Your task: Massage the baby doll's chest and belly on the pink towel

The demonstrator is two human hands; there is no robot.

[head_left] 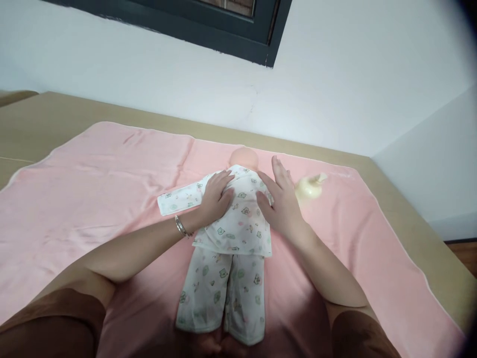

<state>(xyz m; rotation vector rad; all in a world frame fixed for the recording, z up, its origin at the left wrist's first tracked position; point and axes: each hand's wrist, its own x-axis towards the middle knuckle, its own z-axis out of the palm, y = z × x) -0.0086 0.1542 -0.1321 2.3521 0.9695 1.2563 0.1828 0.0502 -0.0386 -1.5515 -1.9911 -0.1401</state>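
A baby doll point(244, 159) lies on a pink blanket point(93, 189), head toward the wall, dressed in a white printed top point(242, 219) and matching trousers point(223, 293). My left hand point(216, 196) rests flat on the doll's left shoulder and chest, fingers spread, a metal bangle on the wrist. My right hand point(281, 199) lies against the doll's right side, fingers stretched out, covering that sleeve. The doll's other sleeve point(179, 199) sticks out to the left. A pale yellow bottle-like object point(309, 186) lies just right of my right hand.
The blanket covers a tan bed or mat point(37, 119) that runs up to a white wall point(335, 89). A dark window frame point(208, 25) sits above. Wooden floor point(464, 253) shows at the far right edge.
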